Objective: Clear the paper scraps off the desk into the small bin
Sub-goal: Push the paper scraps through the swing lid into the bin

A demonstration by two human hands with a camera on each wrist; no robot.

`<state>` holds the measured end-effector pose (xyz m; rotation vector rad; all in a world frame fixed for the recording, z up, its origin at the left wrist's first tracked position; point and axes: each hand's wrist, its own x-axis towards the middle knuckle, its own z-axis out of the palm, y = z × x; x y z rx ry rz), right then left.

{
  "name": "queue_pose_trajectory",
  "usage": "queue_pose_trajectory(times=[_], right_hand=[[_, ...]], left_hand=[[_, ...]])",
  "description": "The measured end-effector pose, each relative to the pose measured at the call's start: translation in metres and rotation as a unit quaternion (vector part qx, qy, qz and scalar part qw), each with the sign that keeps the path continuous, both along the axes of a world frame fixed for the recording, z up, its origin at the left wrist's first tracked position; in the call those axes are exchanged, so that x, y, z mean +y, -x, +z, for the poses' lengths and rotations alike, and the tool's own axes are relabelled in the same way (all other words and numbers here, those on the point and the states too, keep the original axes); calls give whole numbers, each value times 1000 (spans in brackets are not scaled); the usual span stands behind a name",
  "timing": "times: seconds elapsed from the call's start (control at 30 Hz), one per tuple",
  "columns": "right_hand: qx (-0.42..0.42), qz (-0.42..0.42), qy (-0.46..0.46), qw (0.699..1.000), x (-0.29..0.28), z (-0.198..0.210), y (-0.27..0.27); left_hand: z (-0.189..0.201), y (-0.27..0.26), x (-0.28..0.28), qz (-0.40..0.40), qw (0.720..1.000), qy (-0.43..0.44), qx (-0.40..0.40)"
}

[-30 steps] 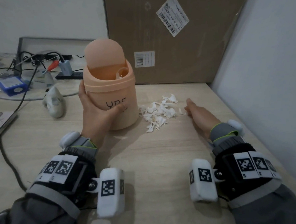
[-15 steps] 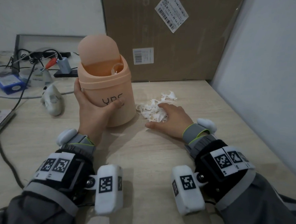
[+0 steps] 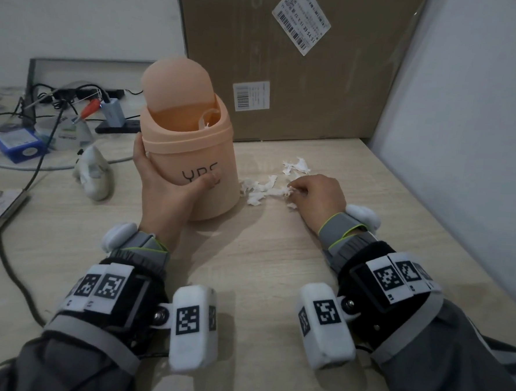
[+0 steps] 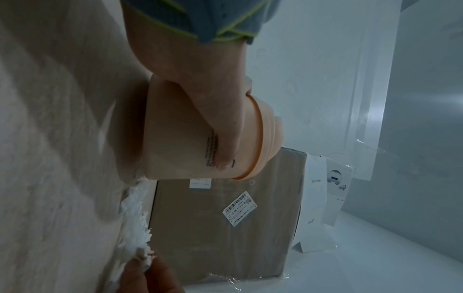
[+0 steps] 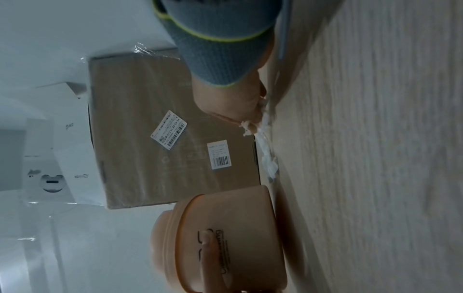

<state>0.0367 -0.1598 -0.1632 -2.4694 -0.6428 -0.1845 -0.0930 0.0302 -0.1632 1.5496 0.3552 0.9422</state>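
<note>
A small peach bin [image 3: 192, 161] with a raised swing lid stands on the wooden desk [image 3: 261, 271]; a white scrap shows in its mouth. My left hand [image 3: 163, 186] grips its side, thumb across the lettering, as the left wrist view confirms [image 4: 220, 123]. White paper scraps [image 3: 266, 189] lie just right of the bin, with a few more [image 3: 296, 166] farther back. My right hand [image 3: 314, 195] rests on the desk with fingers curled around a bunch of scraps; the right wrist view shows paper [image 5: 248, 126] poking out of the fist.
A big cardboard box [image 3: 289, 61] stands against the wall behind the bin. A white wall [image 3: 467, 117] bounds the desk on the right. Cables, a blue box [image 3: 18, 146] and a white lumpy object [image 3: 93, 173] lie to the left.
My right hand swept left from the pile's right side onto the scraps, then curled its fingers and gathered a bunch. The pile is thinner and more spread. The left hand stayed on the bin.
</note>
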Motion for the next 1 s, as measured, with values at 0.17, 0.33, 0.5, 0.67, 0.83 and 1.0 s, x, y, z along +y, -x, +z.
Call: queue_pose_trajectory(times=[0.17, 0.33, 0.5, 0.67, 0.83, 1.0], right_hand=[[3, -59, -116, 991, -2, 2, 0], [68, -62, -209, 974, -1, -1, 0], [157, -83, -303, 936, 0, -6, -2], [208, -103, -319, 919, 1, -8, -7], [230, -68, -288, 927, -2, -9, -6], [197, -72, -331, 920, -1, -12, -9]], left_hand=[[0, 0, -1, -2, 1000, -6, 0], [0, 0, -1, -3, 1000, -10, 4], [-1, -1, 0, -4, 1000, -13, 8], [-1, -1, 0, -6, 1000, -11, 12], [-1, -1, 0, -10, 1000, -15, 12], [0, 0, 0, -14, 1000, -22, 16]])
